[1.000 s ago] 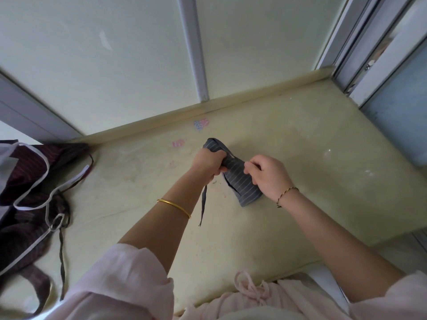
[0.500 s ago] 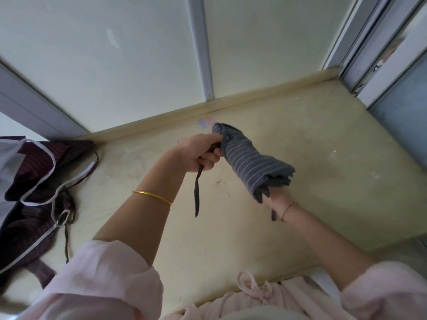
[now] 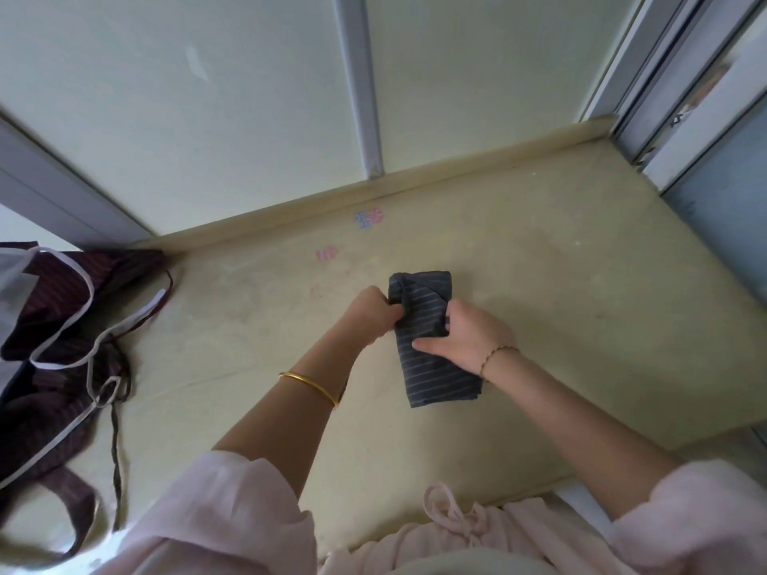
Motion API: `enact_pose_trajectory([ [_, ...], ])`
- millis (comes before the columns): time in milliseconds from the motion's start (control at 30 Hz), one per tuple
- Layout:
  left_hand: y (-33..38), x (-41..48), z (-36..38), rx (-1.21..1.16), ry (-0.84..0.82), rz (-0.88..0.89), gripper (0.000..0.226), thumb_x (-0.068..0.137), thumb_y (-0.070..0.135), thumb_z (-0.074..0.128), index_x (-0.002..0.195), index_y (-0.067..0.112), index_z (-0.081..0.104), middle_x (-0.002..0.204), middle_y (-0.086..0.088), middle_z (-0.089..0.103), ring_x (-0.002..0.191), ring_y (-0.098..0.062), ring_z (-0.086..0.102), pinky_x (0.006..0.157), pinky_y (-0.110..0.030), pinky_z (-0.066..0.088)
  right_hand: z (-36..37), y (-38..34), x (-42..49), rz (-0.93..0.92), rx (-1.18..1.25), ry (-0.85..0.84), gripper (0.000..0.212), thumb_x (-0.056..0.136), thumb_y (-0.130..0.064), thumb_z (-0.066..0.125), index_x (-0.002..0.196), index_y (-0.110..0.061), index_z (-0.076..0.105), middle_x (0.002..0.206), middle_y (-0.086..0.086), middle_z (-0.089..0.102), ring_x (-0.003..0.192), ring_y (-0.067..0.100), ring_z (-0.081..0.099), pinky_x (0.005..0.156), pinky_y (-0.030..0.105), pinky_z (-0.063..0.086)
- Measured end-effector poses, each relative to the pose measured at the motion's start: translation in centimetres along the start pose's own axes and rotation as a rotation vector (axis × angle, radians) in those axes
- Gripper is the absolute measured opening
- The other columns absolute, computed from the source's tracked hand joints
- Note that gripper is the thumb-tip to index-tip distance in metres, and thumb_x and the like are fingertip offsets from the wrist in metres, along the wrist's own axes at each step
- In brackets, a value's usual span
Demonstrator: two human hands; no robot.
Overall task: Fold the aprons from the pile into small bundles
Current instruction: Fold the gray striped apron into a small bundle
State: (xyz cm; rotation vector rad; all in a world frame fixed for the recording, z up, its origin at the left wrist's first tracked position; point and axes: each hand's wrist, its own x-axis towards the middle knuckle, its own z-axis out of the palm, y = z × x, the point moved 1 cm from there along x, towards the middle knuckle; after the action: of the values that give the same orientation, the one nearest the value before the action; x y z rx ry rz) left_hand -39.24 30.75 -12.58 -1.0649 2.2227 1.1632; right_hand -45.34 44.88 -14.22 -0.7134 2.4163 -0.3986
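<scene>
A grey striped apron (image 3: 431, 367), folded into a narrow bundle, lies on the yellowish counter (image 3: 560, 292) in the middle of the view. My left hand (image 3: 371, 313) grips its left edge near the top, where the strap is. My right hand (image 3: 469, 338) holds the bundle's middle from the right, thumb across the cloth and fingers curled round its edge. At the far left lies the pile of dark maroon aprons (image 3: 54, 346) with white trim and loose straps.
Pale wall panels with a grey upright strip (image 3: 357, 85) stand behind the counter. A window frame (image 3: 664, 97) closes the right side. Small pink and blue marks (image 3: 368, 217) sit on the counter near the back edge. The counter's front edge runs close to my body.
The grey bundle, held up in the air half a second ago, now lies back on the counter. My right hand has moved from under its end to its middle.
</scene>
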Motion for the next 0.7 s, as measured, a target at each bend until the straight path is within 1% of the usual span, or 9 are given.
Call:
enact_pose_trajectory([
  [67,-0.7,-0.1,0.0,0.197,0.018,-0.003,0.024,0.096,0.019,0.044,0.096,-0.001,0.058,0.072,-0.006,0.055,0.057,-0.017,0.048,0.049,-0.021,0.038,1.2,0.2,0.3,0.032,-0.028,0.039,0.056,0.071,-0.068,0.062,0.099,-0.020,0.049,0.099,-0.004,0.064,0.088,0.020,0.063,0.078,0.035,0.051],
  [133,-1.4,-0.5,-0.4,0.450,-0.004,0.051,0.021,0.096,0.016,0.045,0.096,0.003,0.062,0.084,-0.005,0.061,0.077,-0.021,0.059,0.065,-0.025,0.044,1.7,-0.1,0.3,0.043,-0.023,0.067,0.052,0.074,-0.066,0.061,0.093,-0.019,0.047,0.088,-0.004,0.062,0.080,0.020,0.061,0.067,0.031,0.047],
  [267,-0.3,-2.7,-0.5,0.676,-0.071,0.226,0.022,0.095,0.019,0.046,0.088,0.009,0.064,0.079,-0.003,0.055,0.081,-0.021,0.056,0.071,-0.029,0.044,2.0,-0.4,0.4,0.028,-0.017,0.070,0.047,0.076,-0.062,0.061,0.084,-0.020,0.043,0.072,-0.005,0.052,0.067,0.018,0.055,0.056,0.028,0.041],
  [333,0.8,-3.2,0.1,0.699,0.006,0.331,0.027,0.096,0.024,0.044,0.091,0.008,0.064,0.088,-0.005,0.050,0.088,-0.021,0.049,0.078,-0.032,0.045,2.0,-0.1,0.7,0.009,0.009,0.049,0.045,0.075,-0.061,0.062,0.078,-0.020,0.042,0.068,-0.005,0.050,0.063,0.018,0.051,0.054,0.028,0.038],
  [400,1.7,-3.2,0.8,0.607,0.080,0.430,0.029,0.096,0.025,0.044,0.083,0.006,0.063,0.093,-0.006,0.048,0.095,-0.021,0.046,0.082,-0.032,0.043,1.8,0.1,0.7,-0.040,0.081,0.029,0.044,0.076,-0.055,0.063,0.066,-0.019,0.039,0.060,-0.004,0.047,0.054,0.016,0.044,0.050,0.028,0.034],
  [433,1.8,-3.0,1.2,0.465,0.067,0.450,0.030,0.095,0.022,0.046,0.078,0.003,0.060,0.089,-0.008,0.050,0.089,-0.022,0.047,0.076,-0.030,0.042,1.6,0.3,0.7,-0.068,0.122,0.016,0.042,0.078,-0.051,0.063,0.064,-0.018,0.041,0.059,-0.002,0.048,0.053,0.017,0.043,0.050,0.028,0.033],
  [500,1.7,-2.7,2.1,0.123,-0.004,0.438,0.028,0.093,0.018,0.049,0.077,-0.002,0.061,0.079,-0.009,0.056,0.076,-0.024,0.051,0.068,-0.030,0.042,1.1,0.7,0.4,-0.134,0.165,-0.021,0.032,0.082,-0.040,0.064,0.072,-0.013,0.051,0.067,0.001,0.056,0.062,0.018,0.052,0.055,0.029,0.037],
  [600,1.2,-2.0,2.9,-0.246,-0.034,0.382,0.024,0.090,0.004,0.045,0.091,0.007,0.069,0.088,0.003,0.063,0.085,-0.015,0.059,0.083,-0.028,0.049,0.5,1.6,0.2,-0.150,0.334,-0.076,0.012,0.087,-0.026,0.063,0.089,-0.018,0.055,0.081,-0.004,0.059,0.077,0.014,0.056,0.068,0.027,0.041],
  [700,0.6,-0.9,3.5,-0.093,-0.007,0.417,0.032,0.088,-0.001,0.047,0.107,0.013,0.068,0.104,0.005,0.063,0.100,-0.014,0.059,0.094,-0.029,0.046,-0.7,2.9,0.2,-0.095,0.415,-0.041,0.017,0.093,-0.022,0.055,0.080,-0.012,0.060,0.066,-0.002,0.059,0.064,0.014,0.054,0.065,0.027,0.039],
])
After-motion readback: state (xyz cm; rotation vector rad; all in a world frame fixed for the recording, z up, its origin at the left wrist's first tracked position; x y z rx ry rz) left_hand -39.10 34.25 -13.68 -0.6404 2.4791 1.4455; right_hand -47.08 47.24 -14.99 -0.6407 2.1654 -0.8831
